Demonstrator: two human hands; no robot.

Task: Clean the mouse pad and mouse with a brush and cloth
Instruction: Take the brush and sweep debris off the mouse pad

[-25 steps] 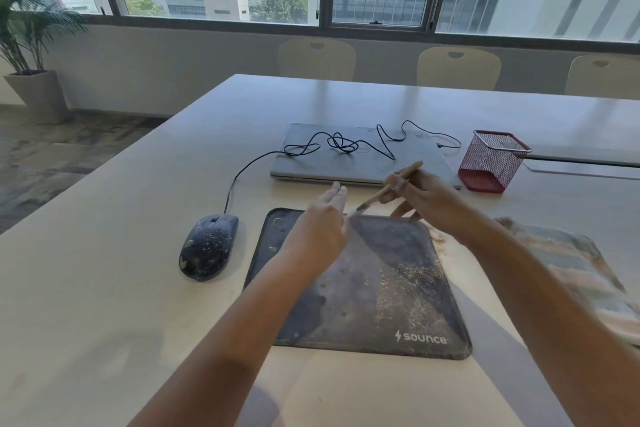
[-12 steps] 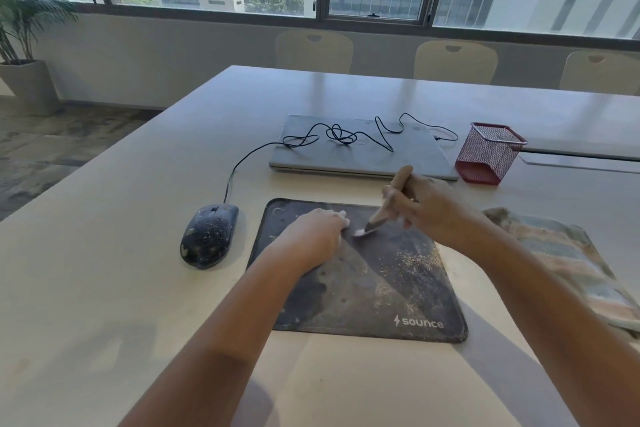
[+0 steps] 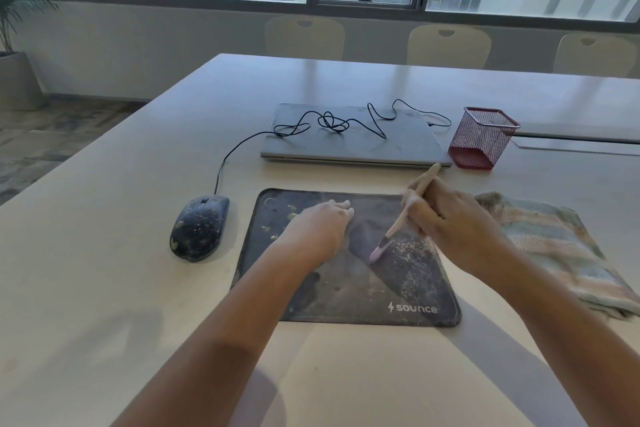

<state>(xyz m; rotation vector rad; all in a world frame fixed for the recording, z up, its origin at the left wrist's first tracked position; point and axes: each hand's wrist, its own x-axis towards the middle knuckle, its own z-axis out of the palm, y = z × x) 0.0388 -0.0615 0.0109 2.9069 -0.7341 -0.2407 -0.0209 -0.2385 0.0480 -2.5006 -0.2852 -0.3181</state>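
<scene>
A dark mouse pad (image 3: 349,291) speckled with crumbs lies on the table in front of me. My left hand (image 3: 318,229) rests flat on its upper left part, holding it down. My right hand (image 3: 446,215) grips a wooden-handled brush (image 3: 403,215), whose bristle tip touches the pad near its middle right among the crumbs. A dusty black wired mouse (image 3: 200,227) sits just left of the pad. A folded striped cloth (image 3: 561,246) lies to the right of the pad.
Behind the pad lies a closed grey laptop (image 3: 353,146) with the mouse cable (image 3: 329,123) tangled on top. A red mesh pen holder (image 3: 481,137) stands to the laptop's right. Chairs line the table's far side (image 3: 381,69).
My left hand came down from above the pad and now lies on it. The brush swept down and toward me across the pad, from its top edge to the middle right.
</scene>
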